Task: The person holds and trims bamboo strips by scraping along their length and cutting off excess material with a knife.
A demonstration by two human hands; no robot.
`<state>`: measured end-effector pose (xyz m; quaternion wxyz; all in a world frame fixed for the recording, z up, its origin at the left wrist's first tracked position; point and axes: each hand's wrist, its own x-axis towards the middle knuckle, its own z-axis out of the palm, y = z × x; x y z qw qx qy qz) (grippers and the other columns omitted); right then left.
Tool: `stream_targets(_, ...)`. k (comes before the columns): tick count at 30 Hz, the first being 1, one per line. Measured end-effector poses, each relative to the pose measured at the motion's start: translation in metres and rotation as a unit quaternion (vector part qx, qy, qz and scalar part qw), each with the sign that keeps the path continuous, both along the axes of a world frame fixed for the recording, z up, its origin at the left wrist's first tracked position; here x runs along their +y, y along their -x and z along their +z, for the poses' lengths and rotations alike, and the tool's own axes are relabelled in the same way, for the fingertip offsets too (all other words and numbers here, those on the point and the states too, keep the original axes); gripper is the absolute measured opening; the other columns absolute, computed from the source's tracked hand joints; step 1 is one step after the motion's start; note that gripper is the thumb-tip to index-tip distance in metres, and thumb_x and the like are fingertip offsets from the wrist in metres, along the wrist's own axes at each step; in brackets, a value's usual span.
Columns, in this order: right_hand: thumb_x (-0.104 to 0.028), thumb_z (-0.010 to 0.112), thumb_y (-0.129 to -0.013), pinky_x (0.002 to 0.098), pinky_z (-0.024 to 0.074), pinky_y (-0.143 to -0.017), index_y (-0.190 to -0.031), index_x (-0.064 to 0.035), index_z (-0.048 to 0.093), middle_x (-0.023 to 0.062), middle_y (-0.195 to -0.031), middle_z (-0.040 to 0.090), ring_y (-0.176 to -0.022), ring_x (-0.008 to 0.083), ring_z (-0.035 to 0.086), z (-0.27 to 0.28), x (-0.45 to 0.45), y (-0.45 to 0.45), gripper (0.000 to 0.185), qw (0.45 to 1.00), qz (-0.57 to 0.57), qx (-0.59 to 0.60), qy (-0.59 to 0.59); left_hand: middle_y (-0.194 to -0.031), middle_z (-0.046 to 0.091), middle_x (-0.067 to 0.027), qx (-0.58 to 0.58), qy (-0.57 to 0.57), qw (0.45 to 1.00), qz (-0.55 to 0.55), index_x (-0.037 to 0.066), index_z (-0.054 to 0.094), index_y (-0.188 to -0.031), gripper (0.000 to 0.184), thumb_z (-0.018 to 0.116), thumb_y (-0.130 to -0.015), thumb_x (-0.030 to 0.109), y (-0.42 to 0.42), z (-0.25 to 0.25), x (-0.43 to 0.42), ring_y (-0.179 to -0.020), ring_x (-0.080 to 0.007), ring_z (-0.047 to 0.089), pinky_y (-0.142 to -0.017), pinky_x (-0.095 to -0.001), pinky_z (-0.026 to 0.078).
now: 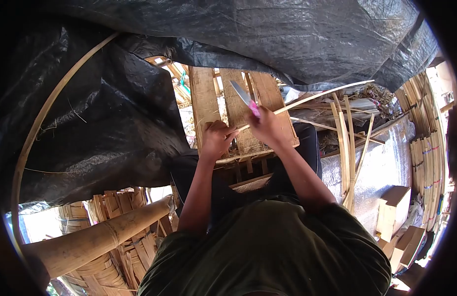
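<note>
My right hand [269,129] is closed around the pink handle of a knife [242,93], its blade pointing up and to the left. A long, thin bamboo strip [322,95] slants from my left hand past the right one towards the upper right. My left hand [218,140] is closed on the strip's near end, over the planks. Some blur lies on my right hand, and I cannot tell whether it also touches the strip. Beneath both hands is a slatted wooden bench [204,93].
Black plastic sheeting [105,108] hangs at left and across the top. A thick bamboo pole [105,236] juts in at lower left. Several bamboo strips [343,153] lean on my right, near wooden blocks [394,209] and stacked bundles of slats [426,163].
</note>
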<state>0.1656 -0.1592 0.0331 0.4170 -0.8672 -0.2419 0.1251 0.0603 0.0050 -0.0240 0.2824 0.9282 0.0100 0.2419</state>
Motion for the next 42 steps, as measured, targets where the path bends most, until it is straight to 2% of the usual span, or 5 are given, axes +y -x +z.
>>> stream_targets(18, -0.007, 0.061, -0.083, 0.0500, 0.0564, -0.075, -0.096, 0.0021, 0.065, 0.0313, -0.090, 0.066, -0.087, 0.0451, 0.068, -0.055, 0.119, -0.038, 0.016, 0.972, 0.177, -0.122, 0.095, -0.078, 0.070, -0.0085, -0.046, 0.039, 0.997, -0.048, 0.005, 0.074, -0.083, 0.014, 0.082, -0.073, 0.009, -0.005, -0.002, 0.002, -0.076, -0.0285, 0.066, -0.069, -0.0403, 0.052)
stream_targets(31, -0.025, 0.075, -0.083, 0.0447, 0.0561, -0.068, -0.090, 0.0067, 0.065, 0.0230, -0.079, 0.068, -0.074, 0.0393, 0.068, -0.017, -0.021, -0.027, 0.034, 0.994, 0.005, -0.107, 0.009, -0.073, 0.065, -0.0080, 0.000, 0.002, 1.000, -0.001, 0.006, 0.075, -0.081, 0.015, 0.080, -0.079, 0.020, -0.006, -0.008, 0.000, -0.075, -0.0276, 0.063, -0.074, -0.0399, 0.048)
stream_targets(33, -0.025, 0.074, -0.086, 0.0456, 0.0536, -0.066, -0.090, 0.0064, 0.064, 0.0227, -0.077, 0.065, -0.072, 0.0407, 0.066, -0.033, -0.043, -0.021, 0.033, 0.962, -0.022, -0.271, -0.036, -0.077, 0.067, -0.0077, 0.052, 0.015, 0.998, 0.021, 0.007, 0.076, -0.082, 0.015, 0.078, -0.081, 0.022, -0.006, -0.006, -0.003, -0.081, -0.0282, 0.064, -0.081, -0.0403, 0.048)
stream_targets(36, -0.023, 0.075, -0.085, 0.0475, 0.0506, -0.063, -0.090, 0.0067, 0.063, 0.0234, -0.074, 0.063, -0.070, 0.0419, 0.063, -0.041, -0.063, -0.011, 0.033, 0.969, -0.002, -0.227, -0.102, -0.069, 0.063, -0.0087, -0.015, -0.022, 0.999, 0.018, 0.005, 0.074, -0.080, 0.014, 0.079, -0.080, 0.018, -0.009, -0.005, -0.006, -0.068, -0.0270, 0.061, -0.066, -0.0381, 0.047)
stream_targets(42, -0.022, 0.055, -0.099, 0.0523, 0.0488, -0.063, -0.086, 0.0046, 0.058, 0.0273, -0.072, 0.061, -0.068, 0.0478, 0.060, -0.041, -0.081, -0.007, 0.030, 0.975, -0.093, -0.181, -0.092, -0.079, 0.066, -0.0079, 0.051, -0.003, 0.998, 0.045, 0.009, 0.074, -0.083, 0.009, 0.072, -0.085, 0.017, -0.006, 0.002, -0.010, -0.083, -0.0294, 0.063, -0.080, -0.0402, 0.047)
